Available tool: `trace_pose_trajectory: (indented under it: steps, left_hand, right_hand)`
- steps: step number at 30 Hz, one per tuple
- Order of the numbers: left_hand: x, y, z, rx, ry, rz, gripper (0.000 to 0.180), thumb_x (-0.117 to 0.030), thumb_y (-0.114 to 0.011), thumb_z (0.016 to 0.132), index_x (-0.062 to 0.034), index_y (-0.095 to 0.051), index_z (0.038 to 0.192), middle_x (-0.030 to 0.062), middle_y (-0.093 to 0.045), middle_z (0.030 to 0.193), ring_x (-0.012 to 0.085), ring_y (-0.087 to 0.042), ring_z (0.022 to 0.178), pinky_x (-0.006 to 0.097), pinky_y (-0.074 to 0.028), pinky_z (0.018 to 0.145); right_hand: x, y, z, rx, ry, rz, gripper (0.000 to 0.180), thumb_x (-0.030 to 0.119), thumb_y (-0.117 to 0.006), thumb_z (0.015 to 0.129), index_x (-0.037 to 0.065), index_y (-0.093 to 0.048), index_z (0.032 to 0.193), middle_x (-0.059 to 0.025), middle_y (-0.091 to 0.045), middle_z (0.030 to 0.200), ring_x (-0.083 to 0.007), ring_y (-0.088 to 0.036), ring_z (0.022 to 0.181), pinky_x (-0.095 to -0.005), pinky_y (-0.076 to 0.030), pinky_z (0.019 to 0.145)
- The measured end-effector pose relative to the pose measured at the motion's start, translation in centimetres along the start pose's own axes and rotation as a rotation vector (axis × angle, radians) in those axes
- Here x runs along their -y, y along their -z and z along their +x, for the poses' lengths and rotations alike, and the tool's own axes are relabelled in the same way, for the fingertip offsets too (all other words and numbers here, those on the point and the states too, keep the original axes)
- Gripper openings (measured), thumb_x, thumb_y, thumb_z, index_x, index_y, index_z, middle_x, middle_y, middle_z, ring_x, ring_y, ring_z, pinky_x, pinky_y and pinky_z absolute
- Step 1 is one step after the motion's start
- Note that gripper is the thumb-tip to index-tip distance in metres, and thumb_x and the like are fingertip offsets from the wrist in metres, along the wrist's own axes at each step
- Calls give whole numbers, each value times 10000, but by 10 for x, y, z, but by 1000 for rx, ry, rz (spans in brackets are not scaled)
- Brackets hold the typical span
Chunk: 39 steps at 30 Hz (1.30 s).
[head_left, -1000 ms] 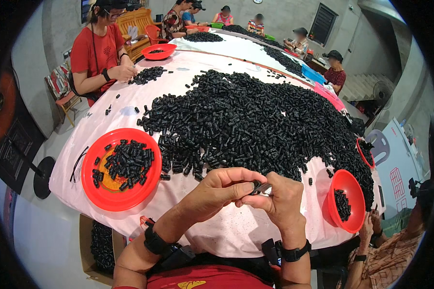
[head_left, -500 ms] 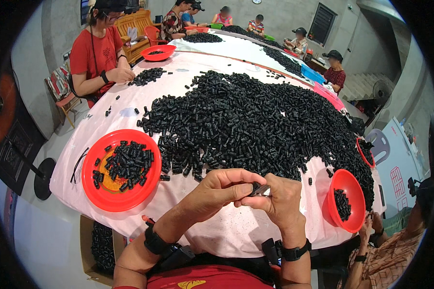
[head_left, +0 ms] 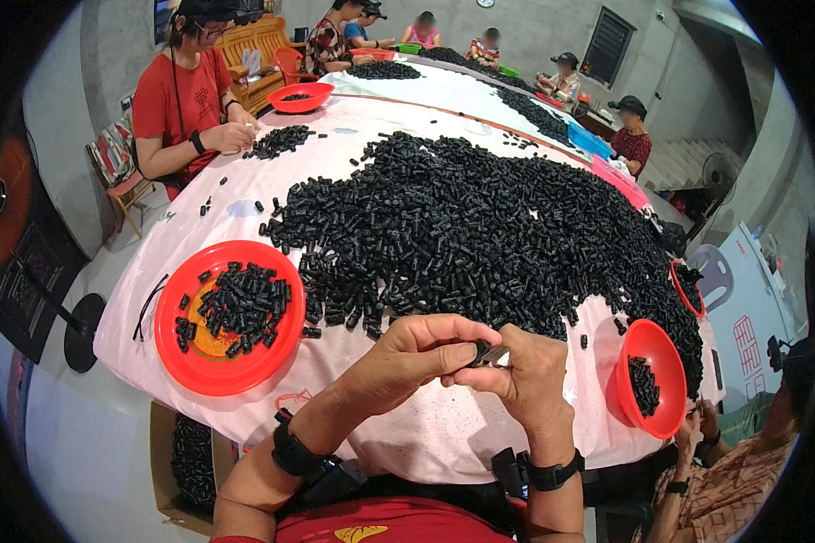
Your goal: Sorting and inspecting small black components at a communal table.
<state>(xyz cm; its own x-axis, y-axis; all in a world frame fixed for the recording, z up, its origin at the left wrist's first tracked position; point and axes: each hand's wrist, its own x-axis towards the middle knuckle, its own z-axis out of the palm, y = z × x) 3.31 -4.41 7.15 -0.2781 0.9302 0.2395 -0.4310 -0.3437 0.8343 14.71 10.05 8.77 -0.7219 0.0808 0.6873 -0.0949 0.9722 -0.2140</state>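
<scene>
My left hand [head_left: 421, 351] is closed, pinching a small black cylindrical piece [head_left: 483, 349] between thumb and fingers at the table's near edge. My right hand [head_left: 532, 376] meets it from the other side. Its thumb and fingers close on a thin, flat grey blade-like tool [head_left: 495, 356] that touches the black piece; most of this tool is hidden in the grip. Just beyond both hands spreads a big heap of similar black pieces [head_left: 462, 226]. To the left lies a red plate [head_left: 177, 357] with many pieces on it, and a red bowl [head_left: 675, 385] holding some stands at the right.
A pink-white cloth [head_left: 417, 443] covers the table. Below its left edge is a cardboard box [head_left: 165, 462] of black pieces. A person in red [head_left: 186, 118] works at the far left, another in a patterned shirt [head_left: 743, 480] at the near right. A fan [head_left: 81, 330] stands left.
My hands stay together in nearly the same place, with the grey tool showing slightly more beside the black piece. The view has shifted a little; otherwise the scene is alike.
</scene>
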Motion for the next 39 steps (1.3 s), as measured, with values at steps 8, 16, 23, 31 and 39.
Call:
trace_pose_trajectory:
  steps: [8, 16, 23, 31, 39]
  left_hand:
    - [0, 3, 0, 73, 2, -77, 289, -160, -581, 942, 3, -601, 1180, -80, -538, 779, 4, -464, 702, 159, -393, 637]
    - [2, 6, 1, 24, 28, -113, 277, -166, -577, 946, -26, -593, 1184, -66, -556, 821, 5, -473, 704, 161, -392, 635]
    - [-7, 7, -1, 2, 78, -157, 343, -160, -605, 920, -39, -509, 1226, -48, -553, 860, 14, -473, 692, 169, -386, 611]
    - [-10, 3, -1, -37, 125, -187, 273, -148, -577, 929, -46, -519, 1175, -36, -540, 821, 45, -457, 682, 195, -387, 610]
    - [-2, -2, 2, -96, -118, 65, 205, -150, -583, 935, -31, -608, 1100, -26, -596, 886, 29, -496, 727, 188, -424, 664]
  right_hand:
    - [-1, 1, 1, 17, 10, 25, 536, 593, -721, 622, 91, -530, 618, -20, -491, 482, -168, -527, 410, -288, -394, 393]
    - [-2, -10, -3, 14, 13, 109, 508, 536, -765, 611, 67, -582, 679, -36, -573, 543, -188, -582, 461, -286, -411, 407]
    - [16, 9, 7, -29, -68, 411, 321, 71, -788, 704, 20, -610, 967, -90, -675, 790, -118, -609, 520, -233, -498, 478]
    - [14, 7, 3, 0, -154, 451, 219, 23, -728, 739, 22, -625, 931, -53, -660, 740, -90, -597, 544, -219, -464, 481]
    - [17, 4, 1, -61, -289, 551, 140, 45, -713, 775, 24, -610, 867, -51, -648, 690, -80, -598, 561, -222, -455, 501]
